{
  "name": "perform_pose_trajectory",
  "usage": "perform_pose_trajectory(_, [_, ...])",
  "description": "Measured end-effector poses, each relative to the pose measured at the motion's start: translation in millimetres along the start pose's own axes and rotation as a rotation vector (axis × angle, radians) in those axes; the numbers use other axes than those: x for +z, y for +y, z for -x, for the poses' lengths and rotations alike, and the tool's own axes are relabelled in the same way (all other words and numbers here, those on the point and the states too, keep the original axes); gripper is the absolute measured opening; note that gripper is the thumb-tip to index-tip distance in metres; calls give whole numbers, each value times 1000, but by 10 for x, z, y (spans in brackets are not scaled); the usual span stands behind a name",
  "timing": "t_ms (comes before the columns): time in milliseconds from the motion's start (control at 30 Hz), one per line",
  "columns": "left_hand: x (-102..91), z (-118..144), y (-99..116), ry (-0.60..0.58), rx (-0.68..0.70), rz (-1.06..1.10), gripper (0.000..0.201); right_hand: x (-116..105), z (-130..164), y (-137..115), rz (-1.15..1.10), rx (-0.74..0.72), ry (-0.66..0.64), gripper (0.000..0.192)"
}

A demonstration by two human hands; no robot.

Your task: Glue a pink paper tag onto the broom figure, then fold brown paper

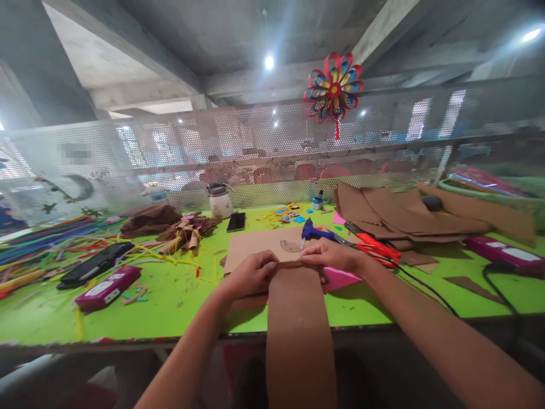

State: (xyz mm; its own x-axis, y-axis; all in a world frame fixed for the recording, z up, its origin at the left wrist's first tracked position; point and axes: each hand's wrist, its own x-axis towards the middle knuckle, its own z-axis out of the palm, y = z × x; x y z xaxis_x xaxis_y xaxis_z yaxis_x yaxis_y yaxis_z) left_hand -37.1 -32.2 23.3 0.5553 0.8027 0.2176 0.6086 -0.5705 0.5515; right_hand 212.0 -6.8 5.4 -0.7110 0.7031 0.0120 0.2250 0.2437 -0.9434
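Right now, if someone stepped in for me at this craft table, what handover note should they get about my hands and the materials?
Left hand: pinching the top edge of the long brown strip, which hangs over the green table's near edge.
Right hand: gripping the same top edge from the other side.
Nearby: brown sheet under the strip's top, blue glue gun just behind the hands, red scissors to the right, pink sheet under the right wrist, stack of brown pieces far right.
Done: strip lined up at the sheet.
Left: whether it is glued cannot be told.
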Motion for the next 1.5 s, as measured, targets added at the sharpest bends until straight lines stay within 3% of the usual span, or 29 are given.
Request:
perform_pose_trajectory(233, [-5,-30,-42,126,6,55,20,22,15,-51,-89,-52,4,36])
perform_pose_trajectory(533, [-63,-22,-90,123,17,229,23,4,27,-88,3,-62,134,34])
perform_pose_trajectory(700, [-87,1,-104,96,-55,493,27,0,43,-121,-163,-176,215,41])
perform_pose_trajectory(800, [-82,12,-51,38,-84,639,29,35,51,-146,-195,-236,263,34])
perform_pose_trajectory(933, [-6,-9,3,-125,-108,794,30,168,73,-226,-149,-268,-5,47])
perform_pose_trajectory(1000, [58,-23,7,-208,-149,915,31,225,82,-269,-67,-331,-89,38])
perform_pose_trajectory(1167, [217,4,64,-329,-224,1067,30,275,96,-313,84,-487,16,18])
perform_pose_trajectory(1267, [243,35,109,-402,-219,1083,30,288,115,-319,54,-394,36,21])
perform_pose_trajectory(1333, [221,30,97,-384,-226,1054,30,299,118,-316,21,-332,55,26])
perform_pose_trajectory(1433, [166,-20,19,-240,-250,1026,31,315,86,-282,-37,-258,93,30])
perform_pose_trajectory(1500, [144,-63,-37,-126,-234,1022,31,324,45,-241,-107,-135,87,35])
